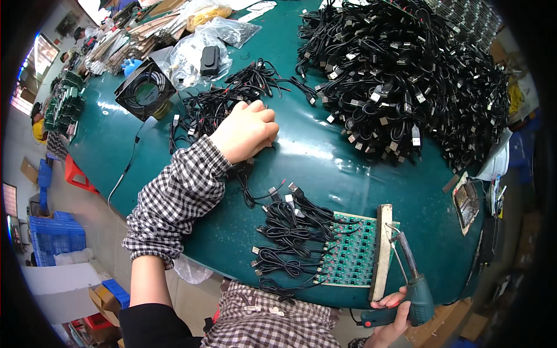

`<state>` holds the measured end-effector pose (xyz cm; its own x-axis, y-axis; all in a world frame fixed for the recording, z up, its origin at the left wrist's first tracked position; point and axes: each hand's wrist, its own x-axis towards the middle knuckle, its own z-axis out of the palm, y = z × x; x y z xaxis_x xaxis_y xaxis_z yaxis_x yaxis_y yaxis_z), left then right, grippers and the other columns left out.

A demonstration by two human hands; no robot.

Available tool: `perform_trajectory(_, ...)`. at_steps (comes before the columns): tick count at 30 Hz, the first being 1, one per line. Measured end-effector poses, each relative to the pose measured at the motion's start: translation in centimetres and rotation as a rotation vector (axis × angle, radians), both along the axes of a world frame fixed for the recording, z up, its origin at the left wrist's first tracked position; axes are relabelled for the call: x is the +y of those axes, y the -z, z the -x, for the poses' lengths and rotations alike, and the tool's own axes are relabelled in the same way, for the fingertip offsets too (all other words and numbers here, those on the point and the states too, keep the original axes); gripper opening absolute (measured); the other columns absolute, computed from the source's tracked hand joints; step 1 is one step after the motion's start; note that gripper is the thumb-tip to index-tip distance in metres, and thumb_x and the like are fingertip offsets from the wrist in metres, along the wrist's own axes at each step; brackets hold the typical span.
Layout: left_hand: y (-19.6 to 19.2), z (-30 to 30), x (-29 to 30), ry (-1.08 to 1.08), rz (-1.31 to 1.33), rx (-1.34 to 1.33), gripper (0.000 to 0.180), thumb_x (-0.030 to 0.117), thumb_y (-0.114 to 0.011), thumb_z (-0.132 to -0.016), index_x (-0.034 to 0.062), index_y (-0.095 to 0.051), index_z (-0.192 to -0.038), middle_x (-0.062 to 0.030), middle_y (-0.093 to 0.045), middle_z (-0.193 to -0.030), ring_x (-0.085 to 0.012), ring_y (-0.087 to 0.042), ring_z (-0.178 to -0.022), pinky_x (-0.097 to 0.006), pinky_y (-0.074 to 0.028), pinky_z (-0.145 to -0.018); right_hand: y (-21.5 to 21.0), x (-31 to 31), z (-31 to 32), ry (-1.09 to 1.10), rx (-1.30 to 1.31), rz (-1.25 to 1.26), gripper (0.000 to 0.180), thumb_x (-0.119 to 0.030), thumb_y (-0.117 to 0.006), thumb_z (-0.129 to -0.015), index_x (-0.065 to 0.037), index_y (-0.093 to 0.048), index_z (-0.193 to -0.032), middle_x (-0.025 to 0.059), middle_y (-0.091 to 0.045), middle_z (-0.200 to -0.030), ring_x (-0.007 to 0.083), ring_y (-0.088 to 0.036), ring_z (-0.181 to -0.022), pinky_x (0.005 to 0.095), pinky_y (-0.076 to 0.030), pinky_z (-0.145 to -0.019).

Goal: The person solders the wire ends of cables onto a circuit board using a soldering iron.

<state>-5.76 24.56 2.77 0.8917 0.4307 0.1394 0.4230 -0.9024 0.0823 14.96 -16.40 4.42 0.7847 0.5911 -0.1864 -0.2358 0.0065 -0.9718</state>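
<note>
While my right hand (390,313) grips the soldering gun (415,290) at the near edge, my left hand (246,130) reaches far for the next cable

Nearest me, my right fingers are clenched round the gun's green and red handle, its tip up beside the wooden bar (382,250) that lies along the right side of the green circuit panel (354,255). Bundled black cables (287,232) already sit in a row on the panel's left side. Farther out, my left fingers are curled down into the small heap of loose cables (223,101); whether they have one pinched I cannot tell. To do this well I should draw out one bundle only, keeping the hot tip off the wires. Farthest right lies the big cable pile (406,75), far left a black fan (145,90) on the green table (325,156)
</note>
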Motion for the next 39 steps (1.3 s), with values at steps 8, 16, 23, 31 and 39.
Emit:
perform_trajectory(8, -1.0, -1.5, -0.2, 0.143, 0.265, -0.377, 0.013, 0.003, -0.066, -0.084, 0.0042, -0.06, -0.095, -0.0089, -0.06, -0.088, -0.0272, -0.062, -0.08, -0.035, -0.052, -0.069, 1.3, -0.2, -0.2, 0.055, -0.076, -0.001, 0.049, -0.033, -0.056, -0.098, 0.009, -0.044, -0.12, 0.0088, -0.053, -0.075, 0.0177, -0.058, -0.069, 0.0322, -0.06, -0.056)
perform_trajectory(16, -6.9, -4.0, -4.4, 0.116, 0.098, -0.528, 0.015, -0.004, -0.066, -0.082, 0.001, -0.062, -0.094, -0.0107, -0.06, -0.088, -0.0274, -0.062, -0.076, -0.033, -0.051, -0.066, 1.1, 0.0, 0.1, 0.001, -0.062, -0.107, 0.047, -0.031, -0.058, -0.097, 0.006, -0.045, -0.122, 0.0122, -0.058, -0.088, 0.0226, -0.065, -0.076, 0.0359, -0.062, -0.06)
perform_trajectory(23, -7.2, -6.5, -15.0, 0.054, 0.842, -0.55, 0.008, -0.001, -0.066, -0.083, 0.0021, -0.064, -0.09, -0.0063, -0.059, -0.081, -0.0144, -0.056, -0.067, -0.026, -0.045, -0.059, -2.8, 5.7, 1.1, -0.135, -0.091, 0.021, 0.032, -0.002, -0.073, -0.081, 0.0, -0.056, -0.109, 0.0111, -0.065, -0.099, 0.0214, -0.066, -0.091, 0.0328, -0.057, -0.077)
perform_trajectory(31, -4.4, -9.0, -20.6, 0.057, 1.248, -0.385, 0.007, 0.005, -0.067, -0.088, 0.0006, -0.064, -0.092, -0.0052, -0.059, -0.081, -0.0078, -0.056, -0.068, -0.026, -0.045, -0.057, -1.1, 6.0, 0.2, -0.132, -0.523, 0.206, 0.024, 0.003, -0.074, -0.079, -0.001, -0.057, -0.096, 0.0069, -0.063, -0.084, 0.0137, -0.066, -0.074, 0.0275, -0.055, -0.066)
perform_trajectory(39, -2.3, -9.7, -23.0, 0.02, 1.261, -0.596, 0.009, -0.002, -0.071, -0.082, -0.0006, -0.065, -0.089, -0.0088, -0.061, -0.082, -0.014, -0.06, -0.07, -0.025, -0.048, -0.059, -0.4, 5.5, 0.0, -0.009, 0.262, -0.164, 0.044, 0.011, -0.068, -0.08, 0.0, -0.046, -0.117, 0.0084, -0.053, -0.1, 0.0186, -0.064, -0.084, 0.0319, -0.055, -0.077)
